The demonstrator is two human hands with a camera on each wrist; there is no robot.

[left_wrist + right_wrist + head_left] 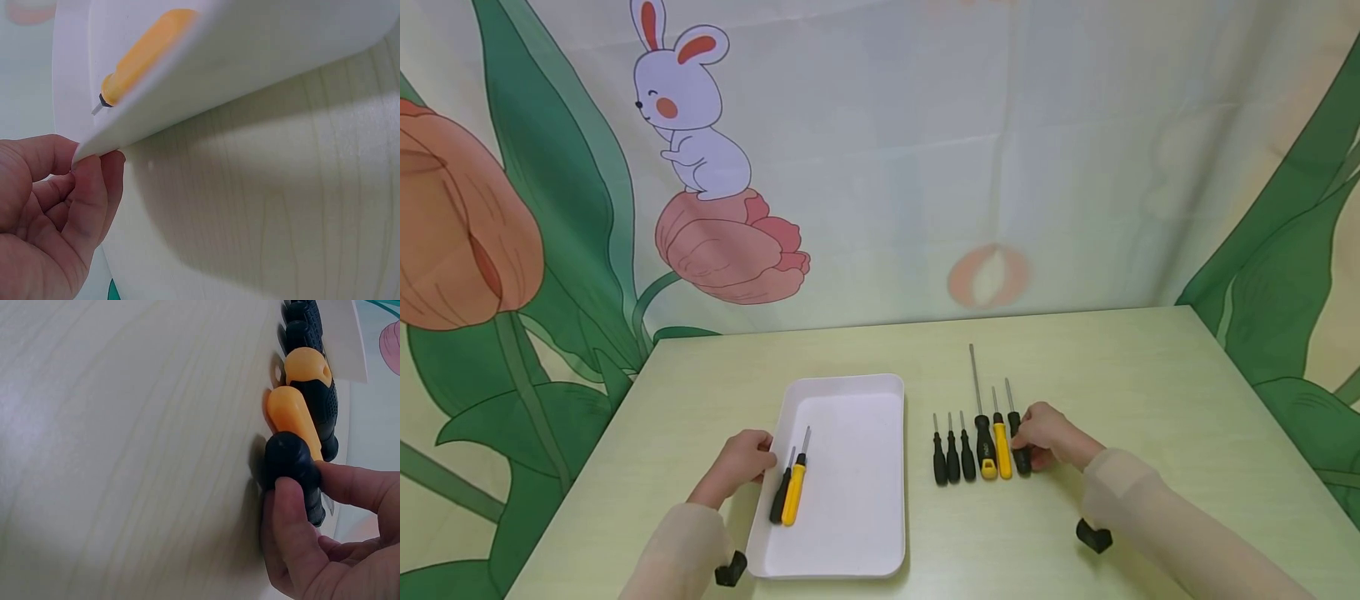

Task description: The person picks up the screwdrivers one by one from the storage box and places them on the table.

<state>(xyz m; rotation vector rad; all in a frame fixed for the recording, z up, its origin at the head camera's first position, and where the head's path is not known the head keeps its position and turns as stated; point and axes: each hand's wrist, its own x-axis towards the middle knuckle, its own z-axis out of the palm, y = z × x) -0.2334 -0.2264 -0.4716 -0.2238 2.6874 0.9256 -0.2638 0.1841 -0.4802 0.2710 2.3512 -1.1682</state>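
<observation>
My left hand (743, 461) pinches the left rim of a white tray (850, 554) between thumb and fingers; the left wrist view shows this grip closely. Inside the tray, by its left wall, lie a yellow screwdriver (794, 492) and a smaller black screwdriver (781, 498). At the right end of a row on the table, my right hand (1051, 435) grips a black screwdriver (289, 456) by its handle. Beside it lies a yellow screwdriver (1002, 450), then a large black-and-yellow one (984, 442). Three small black screwdrivers (952, 463) complete the row on the left.
All of this stands on a pale wood-grain table (970, 542). A printed curtain (880, 167) with tulips and a rabbit hangs behind the table's far edge. Black wrist devices (1093, 536) show below both sleeves. The tray stands between my left hand and the row.
</observation>
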